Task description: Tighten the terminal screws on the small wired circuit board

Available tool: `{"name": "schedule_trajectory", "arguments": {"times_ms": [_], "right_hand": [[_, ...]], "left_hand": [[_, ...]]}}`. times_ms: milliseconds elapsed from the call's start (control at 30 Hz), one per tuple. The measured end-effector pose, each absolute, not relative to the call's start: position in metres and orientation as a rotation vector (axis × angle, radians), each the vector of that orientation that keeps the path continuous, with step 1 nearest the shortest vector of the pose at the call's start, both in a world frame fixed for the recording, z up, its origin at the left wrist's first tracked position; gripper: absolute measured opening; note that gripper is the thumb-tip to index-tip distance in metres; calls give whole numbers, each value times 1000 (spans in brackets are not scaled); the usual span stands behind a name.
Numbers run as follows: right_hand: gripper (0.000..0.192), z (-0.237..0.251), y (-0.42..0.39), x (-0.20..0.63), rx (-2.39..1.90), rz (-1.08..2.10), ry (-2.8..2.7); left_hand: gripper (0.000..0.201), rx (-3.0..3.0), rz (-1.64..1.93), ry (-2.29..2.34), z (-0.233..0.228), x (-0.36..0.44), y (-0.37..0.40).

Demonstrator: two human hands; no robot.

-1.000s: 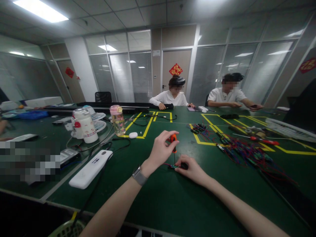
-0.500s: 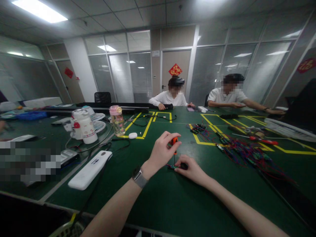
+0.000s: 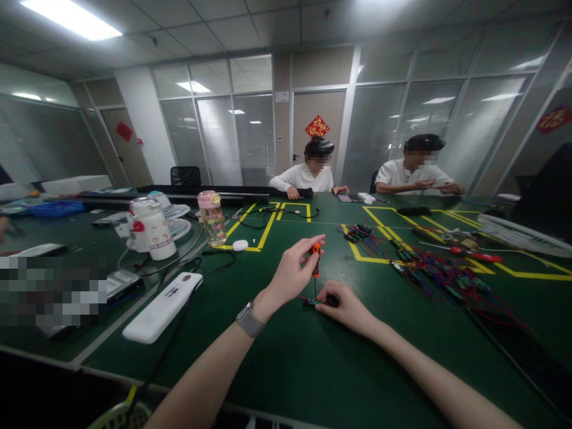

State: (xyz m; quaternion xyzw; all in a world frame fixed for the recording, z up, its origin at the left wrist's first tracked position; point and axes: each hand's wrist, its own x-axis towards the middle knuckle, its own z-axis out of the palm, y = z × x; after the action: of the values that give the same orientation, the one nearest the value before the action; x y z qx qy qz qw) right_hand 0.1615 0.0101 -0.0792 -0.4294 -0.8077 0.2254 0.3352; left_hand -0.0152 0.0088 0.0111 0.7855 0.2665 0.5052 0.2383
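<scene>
My left hand [image 3: 292, 268] has its thumb and fingers closed around the orange-and-black handle of a screwdriver [image 3: 316, 262], which stands upright with its thin shaft pointing down. The shaft's tip meets a small green circuit board [image 3: 313, 302] with red wires, lying on the green table. From the right, my right hand [image 3: 343, 302] pinches the edge of that board with thumb and finger. A dark round object [image 3: 332, 300] shows under its fingers; its kind is unclear.
Right of my hands lies a tangle of red and blue wired boards [image 3: 447, 271], with a red-handled screwdriver [image 3: 476, 255] behind. A white power bank-like slab [image 3: 163, 308], a pink-lidded bottle [image 3: 211, 219] and a white jug [image 3: 154, 229] stand left. Two people sit across the table [image 3: 277, 369].
My left hand has turned slightly around the screwdriver handle, its fingers drawing closer together. My right hand stays on the board. The co-worker at the right has drawn an outstretched arm back in.
</scene>
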Motion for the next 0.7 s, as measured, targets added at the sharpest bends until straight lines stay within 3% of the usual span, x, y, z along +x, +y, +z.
{"name": "schedule_trajectory", "arguments": {"times_ms": [133, 300, 467, 700], "right_hand": [[6, -78, 10, 161, -1112, 596, -2105], [6, -77, 9, 161, -1122, 598, -2105], [7, -76, 9, 160, -1133, 598, -2107], [6, -76, 9, 160, -1124, 609, -2113]], "left_hand": [[30, 2132, 1463, 835, 10, -16, 11], [36, 2092, 1378, 691, 10, -15, 10], [25, 2158, 1501, 848, 10, -13, 8], [36, 2198, 1343, 724, 10, -14, 7]]}}
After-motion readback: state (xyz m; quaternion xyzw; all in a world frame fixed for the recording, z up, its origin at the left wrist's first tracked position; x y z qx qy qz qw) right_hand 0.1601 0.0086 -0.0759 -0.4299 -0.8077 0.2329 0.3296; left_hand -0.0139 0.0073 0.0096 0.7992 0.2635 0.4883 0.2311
